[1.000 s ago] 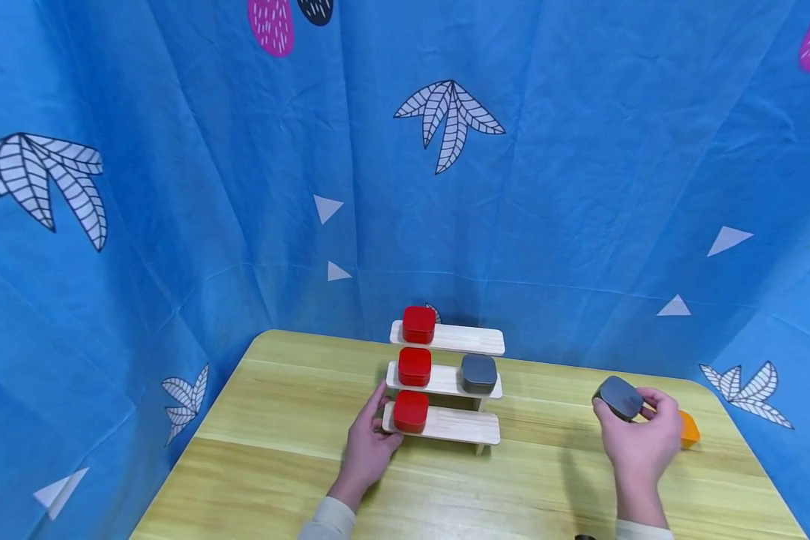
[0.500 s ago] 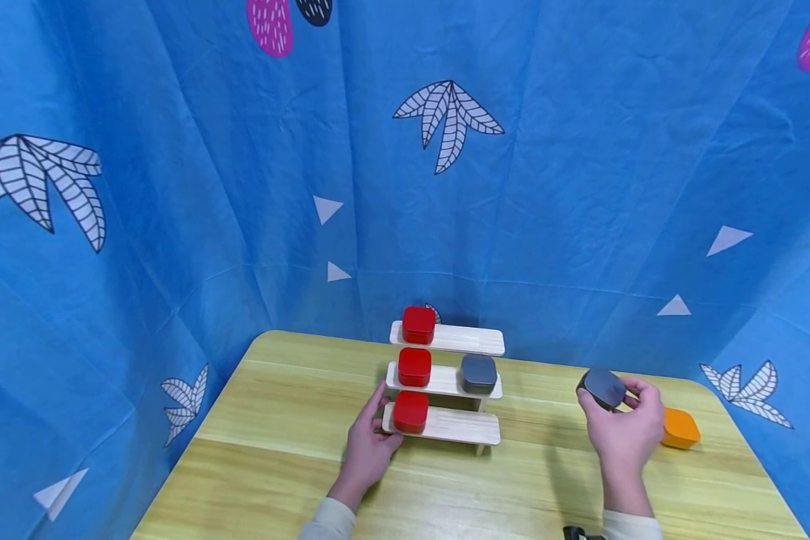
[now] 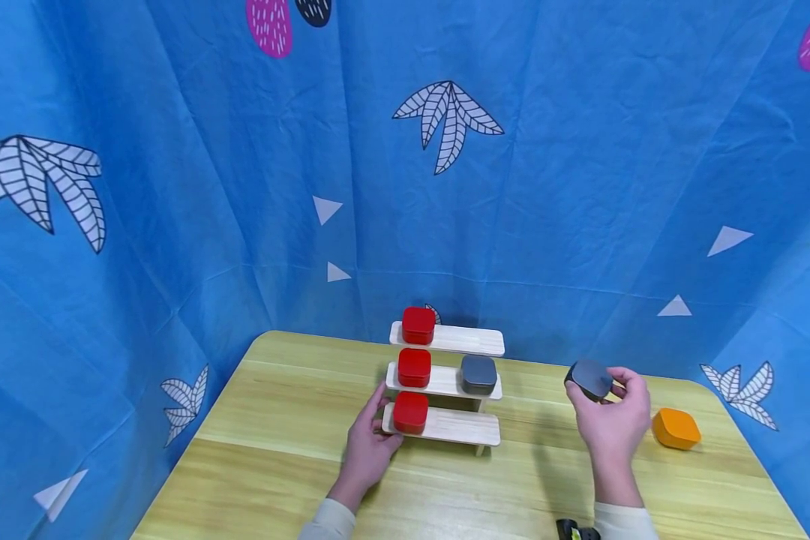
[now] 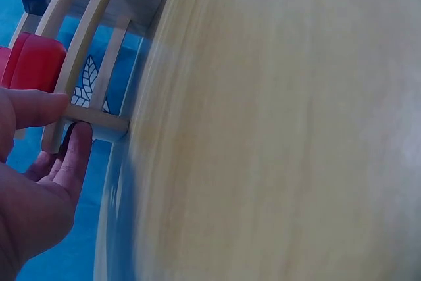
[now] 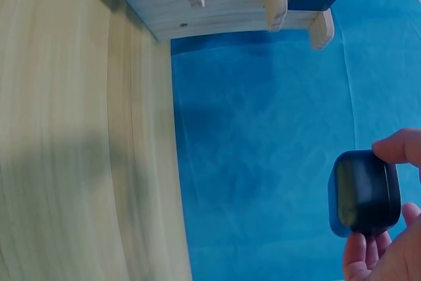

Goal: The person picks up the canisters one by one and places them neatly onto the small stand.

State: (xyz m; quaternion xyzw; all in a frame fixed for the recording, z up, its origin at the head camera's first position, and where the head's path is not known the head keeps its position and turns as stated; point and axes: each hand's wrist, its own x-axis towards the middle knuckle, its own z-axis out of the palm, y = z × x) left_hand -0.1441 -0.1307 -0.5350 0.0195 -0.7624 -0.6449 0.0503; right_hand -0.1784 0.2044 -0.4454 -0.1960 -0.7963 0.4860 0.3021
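Observation:
A three-step wooden rack [image 3: 462,426] stands toward the back of the table. Its left side carries red square boxes: one on the top step [image 3: 418,324], one on the middle step [image 3: 414,367], one on the bottom step [image 3: 410,412]. A dark grey box [image 3: 478,375] sits at the right of the middle step. My left hand [image 3: 370,448] grips the left end of the bottom step, thumb and fingers [image 4: 74,162] on either side of it. Raised above the table on the right, my right hand [image 3: 616,424] holds another dark grey box [image 5: 368,192] between thumb and fingers.
An orange box [image 3: 676,429] rests on the table [image 3: 277,420] to the right of my right hand. Behind the rack hangs a blue patterned curtain [image 3: 567,187]. A small black object [image 3: 568,529], partly cut off, shows beside the right sleeve.
My right hand has moved left and slightly up with the dark grey box, uncovering the orange box behind it. My left hand and the rack have stayed in place.

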